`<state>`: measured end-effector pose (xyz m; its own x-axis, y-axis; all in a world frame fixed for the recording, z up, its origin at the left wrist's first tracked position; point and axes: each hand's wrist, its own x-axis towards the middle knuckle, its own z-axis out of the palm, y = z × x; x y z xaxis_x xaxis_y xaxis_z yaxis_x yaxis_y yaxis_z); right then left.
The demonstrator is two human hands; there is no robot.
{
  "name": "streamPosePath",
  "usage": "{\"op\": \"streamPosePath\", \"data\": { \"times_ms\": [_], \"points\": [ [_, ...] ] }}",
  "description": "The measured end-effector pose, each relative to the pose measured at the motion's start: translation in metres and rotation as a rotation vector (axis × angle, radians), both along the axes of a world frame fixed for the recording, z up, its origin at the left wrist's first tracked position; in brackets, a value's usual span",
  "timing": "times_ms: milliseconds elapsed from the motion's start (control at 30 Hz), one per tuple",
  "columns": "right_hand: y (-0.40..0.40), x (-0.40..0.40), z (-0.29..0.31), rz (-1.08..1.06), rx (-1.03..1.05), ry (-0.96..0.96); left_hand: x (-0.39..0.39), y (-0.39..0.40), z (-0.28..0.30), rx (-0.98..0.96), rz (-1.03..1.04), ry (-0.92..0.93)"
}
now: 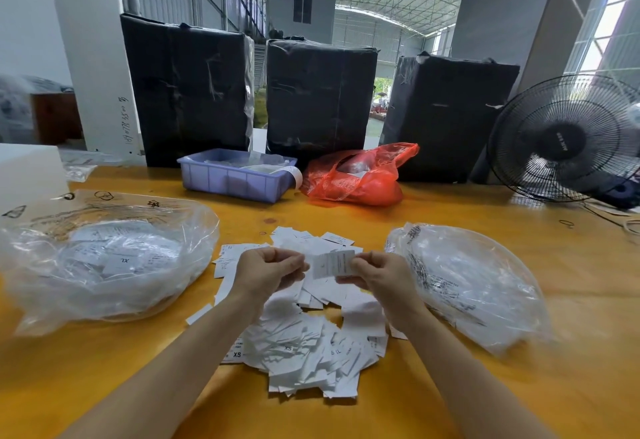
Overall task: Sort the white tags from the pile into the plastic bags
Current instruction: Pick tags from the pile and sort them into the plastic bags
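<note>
Risk first: fan [568,140] stood near, on right. If on, wind might blow loose tags off pile [304,341]. Held tag [333,263] thin, could slip or go into wrong bag if size misread.

Both hands were up over pile, forearms reaching in from below. Right hand [375,274] pinched white tag, thumb on top. Left hand [268,270] curled close beside it; couldn't tell if it held anything.

Left bag [104,265] already had tags inside, "XL" showing. Right bag [471,282] lay beside right hand. Pile sat between bags on yellow table [519,386].
</note>
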<state>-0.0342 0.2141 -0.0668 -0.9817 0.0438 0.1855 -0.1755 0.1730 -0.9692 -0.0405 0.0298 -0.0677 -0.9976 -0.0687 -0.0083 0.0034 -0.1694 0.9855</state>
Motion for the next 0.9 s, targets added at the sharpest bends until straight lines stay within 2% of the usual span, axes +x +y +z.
{"op": "streamPosePath", "data": {
  "times_ms": [33, 100, 233, 400, 500, 667, 733, 900],
  "points": [
    [0.001, 0.001, 0.002, 0.05, -0.124, -0.055, 0.0, 0.001, 0.0, 0.007, -0.002, -0.005],
    [0.002, 0.002, 0.005, 0.085, -0.242, -0.107, 0.001, 0.001, 0.001, 0.04, -0.016, -0.019],
    [0.003, 0.002, 0.007, 0.116, -0.225, -0.09, 0.002, 0.002, 0.002, 0.103, -0.042, -0.052],
    [0.003, 0.003, 0.007, 0.134, -0.267, -0.053, 0.004, 0.002, 0.003, 0.076, -0.087, -0.063],
    [0.002, 0.002, 0.006, 0.066, -0.308, -0.044, 0.005, 0.004, 0.003, 0.048, -0.121, -0.069],
    [-0.001, 0.004, 0.015, 0.046, -0.537, -0.036, 0.007, 0.008, 0.007, 0.016, -0.19, -0.091],
    [-0.002, 0.006, 0.017, 0.052, -0.526, -0.029, 0.009, 0.01, 0.007, 0.003, -0.208, -0.097],
    [-0.008, 0.01, 0.016, 0.02, -0.331, 0.088, 0.011, 0.011, 0.008, 0.001, -0.221, -0.112]
  ]
}}
